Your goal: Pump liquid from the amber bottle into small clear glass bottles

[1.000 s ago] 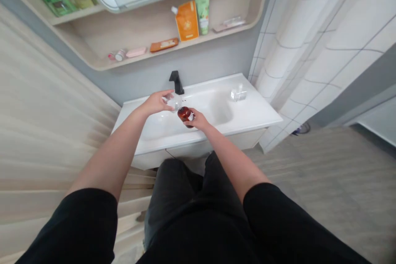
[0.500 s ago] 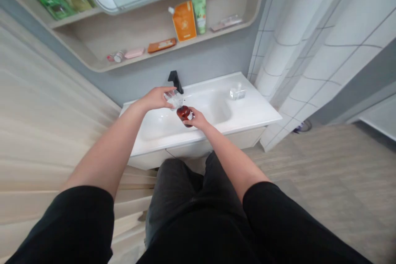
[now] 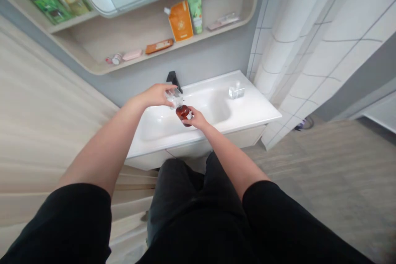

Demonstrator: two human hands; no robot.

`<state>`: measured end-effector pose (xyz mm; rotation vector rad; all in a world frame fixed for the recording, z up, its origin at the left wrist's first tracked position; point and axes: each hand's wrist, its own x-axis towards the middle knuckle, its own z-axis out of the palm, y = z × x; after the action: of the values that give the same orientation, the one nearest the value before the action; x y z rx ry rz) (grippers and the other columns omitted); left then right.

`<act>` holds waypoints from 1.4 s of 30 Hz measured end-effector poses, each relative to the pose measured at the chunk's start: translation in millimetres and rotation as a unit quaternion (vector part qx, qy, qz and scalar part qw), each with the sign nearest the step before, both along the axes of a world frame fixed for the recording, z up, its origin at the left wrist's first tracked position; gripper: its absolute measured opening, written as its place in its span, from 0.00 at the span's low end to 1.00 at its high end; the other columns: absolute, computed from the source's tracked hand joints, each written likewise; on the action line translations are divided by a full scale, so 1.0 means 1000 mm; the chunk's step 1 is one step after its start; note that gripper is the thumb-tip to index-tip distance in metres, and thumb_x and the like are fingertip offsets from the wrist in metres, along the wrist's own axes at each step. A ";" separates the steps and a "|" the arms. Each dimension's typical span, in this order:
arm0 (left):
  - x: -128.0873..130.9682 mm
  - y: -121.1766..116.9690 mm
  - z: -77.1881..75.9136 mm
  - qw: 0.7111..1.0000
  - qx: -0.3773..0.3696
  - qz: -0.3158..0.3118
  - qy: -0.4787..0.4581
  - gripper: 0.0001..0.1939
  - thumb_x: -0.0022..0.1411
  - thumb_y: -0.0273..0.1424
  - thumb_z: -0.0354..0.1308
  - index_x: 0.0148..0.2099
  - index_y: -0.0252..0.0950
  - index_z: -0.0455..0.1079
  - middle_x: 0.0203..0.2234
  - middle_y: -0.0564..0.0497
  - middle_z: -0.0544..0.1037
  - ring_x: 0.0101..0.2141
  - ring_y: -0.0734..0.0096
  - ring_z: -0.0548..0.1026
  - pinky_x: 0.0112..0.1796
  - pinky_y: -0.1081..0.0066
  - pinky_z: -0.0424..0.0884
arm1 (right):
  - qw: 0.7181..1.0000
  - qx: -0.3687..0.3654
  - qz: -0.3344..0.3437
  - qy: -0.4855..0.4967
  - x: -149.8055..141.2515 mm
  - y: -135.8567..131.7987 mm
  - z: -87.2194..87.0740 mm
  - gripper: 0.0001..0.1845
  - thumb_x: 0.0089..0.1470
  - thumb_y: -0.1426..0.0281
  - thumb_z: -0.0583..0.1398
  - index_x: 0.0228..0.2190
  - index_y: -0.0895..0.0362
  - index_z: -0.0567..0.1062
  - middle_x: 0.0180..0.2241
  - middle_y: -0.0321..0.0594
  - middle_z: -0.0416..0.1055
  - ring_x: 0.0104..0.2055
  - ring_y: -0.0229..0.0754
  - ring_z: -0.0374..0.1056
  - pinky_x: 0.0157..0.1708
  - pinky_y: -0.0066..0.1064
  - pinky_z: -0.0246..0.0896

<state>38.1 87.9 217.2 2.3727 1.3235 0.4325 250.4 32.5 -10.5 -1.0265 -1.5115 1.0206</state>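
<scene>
Above the white basin (image 3: 156, 128), the left hand (image 3: 154, 95) clamps a clear glass container (image 3: 173, 97), just beside the amber bottle (image 3: 183, 114) gripped in the right hand (image 3: 196, 118)

- A small clear container (image 3: 174, 97), tilted, pinched in the left grip (image 3: 154, 95) (glare hides whether anything is inside).
- An amber glass bottle (image 3: 183, 114) with a white label, leaning, held in the right grip (image 3: 196, 118), just near of the container, both above the white sink (image 3: 157, 128).
</scene>
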 end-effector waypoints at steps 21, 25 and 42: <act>0.029 -0.019 0.035 0.985 0.015 0.008 0.174 0.52 0.42 0.45 0.86 0.71 0.47 0.81 0.55 0.49 0.89 0.53 0.50 0.86 0.60 0.61 0.78 | 0.999 0.021 0.006 0.025 0.000 0.001 -0.001 0.49 0.43 0.61 0.81 0.65 0.55 0.79 0.57 0.45 0.85 0.56 0.58 0.79 0.61 0.46 0.74; 0.032 -0.018 0.036 0.983 0.022 0.007 0.182 0.52 0.42 0.44 0.85 0.71 0.47 0.82 0.53 0.49 0.90 0.52 0.50 0.86 0.58 0.61 0.78 | 0.999 0.026 0.004 0.030 0.000 0.002 -0.003 0.47 0.44 0.62 0.81 0.64 0.54 0.80 0.56 0.44 0.85 0.58 0.58 0.79 0.61 0.46 0.74; 0.039 -0.009 0.039 0.979 0.029 -0.014 0.201 0.50 0.41 0.45 0.85 0.69 0.49 0.84 0.50 0.50 0.90 0.52 0.47 0.87 0.58 0.60 0.79 | 0.999 0.035 0.014 0.039 -0.002 0.006 -0.010 0.49 0.44 0.60 0.81 0.66 0.55 0.79 0.57 0.45 0.85 0.55 0.56 0.80 0.60 0.45 0.74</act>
<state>77.0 79.1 255.9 2.6176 1.4572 -0.0255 248.5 38.5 -20.8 -0.9092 -1.4920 1.0099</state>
